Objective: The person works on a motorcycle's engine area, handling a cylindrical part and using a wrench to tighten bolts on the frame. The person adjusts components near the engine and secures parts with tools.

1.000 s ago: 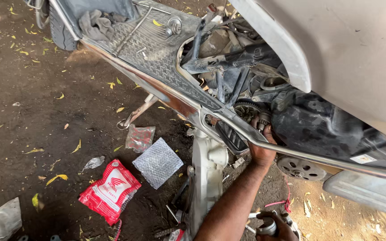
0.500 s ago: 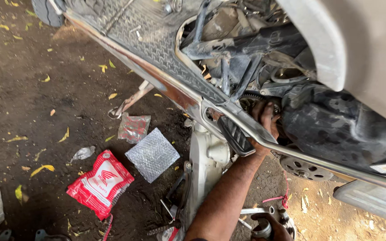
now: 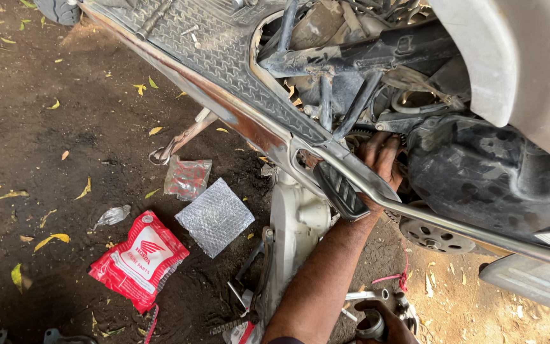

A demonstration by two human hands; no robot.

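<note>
— What has changed since a moment ago?
— The left hand (image 3: 382, 159) has pushed deeper into the scooter's open frame (image 3: 326, 70); its fingers now curl against the toothed ring (image 3: 367, 135) just above them, behind the chrome rail (image 3: 428, 216).
— Is it gripping?
— Fingers bent together on that part, though I cannot tell whether they clamp it.
— And the other hand?
— The right hand (image 3: 383, 322) sits low beside the forearm, closed around a small metal cylinder (image 3: 372, 326). The black footrest (image 3: 342, 190) lies just left of the wrist; the red packet (image 3: 138, 258) is well apart.
</note>
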